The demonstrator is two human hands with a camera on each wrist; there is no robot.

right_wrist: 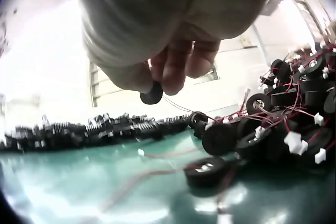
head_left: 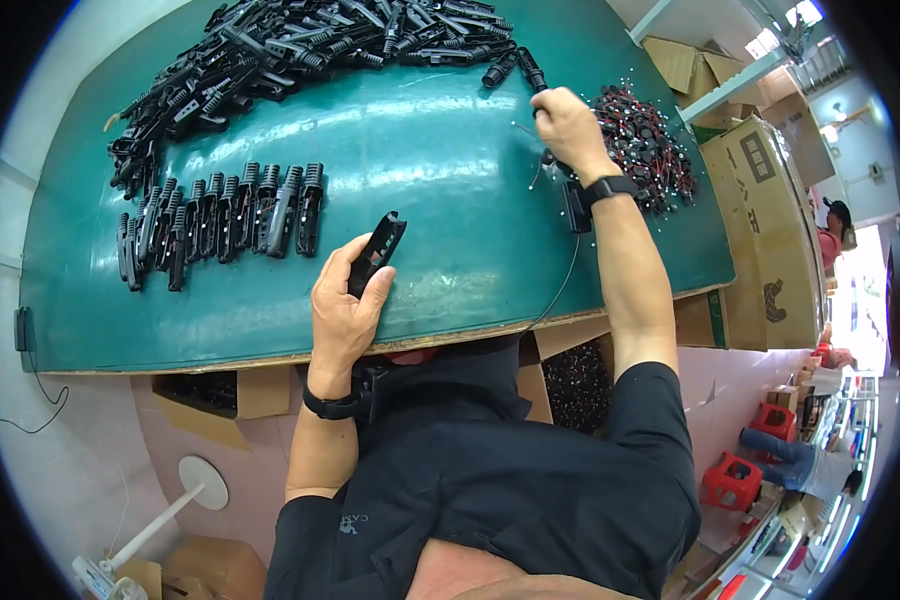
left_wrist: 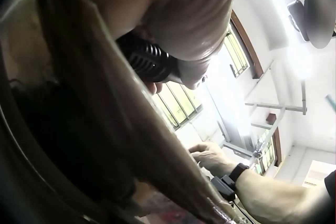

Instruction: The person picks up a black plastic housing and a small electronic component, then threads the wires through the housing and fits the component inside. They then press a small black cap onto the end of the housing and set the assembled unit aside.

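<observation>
My left hand point(head_left: 345, 305) grips a black plastic housing point(head_left: 380, 250) upright near the table's front edge, thumb on one side and fingers on the other. Its ribbed end point(left_wrist: 147, 58) shows between the fingers in the left wrist view. Over at the right, my right hand point(head_left: 572, 130) pinches a small round black part point(right_wrist: 151, 94) between thumb and fingertips. A thin wire runs beside it in the right wrist view. Close by that hand lies a heap of round black parts point(head_left: 650, 150) with red and black wires and white connectors; one wired part point(right_wrist: 206, 172) lies nearest the camera.
A large pile of black ribbed housings point(head_left: 270, 50) covers the back of the green table point(head_left: 420, 170). Several housings point(head_left: 225, 215) stand in a row at the left. Two pieces point(head_left: 515, 68) lie beyond my right hand. Cardboard boxes point(head_left: 765, 230) stand off the right edge.
</observation>
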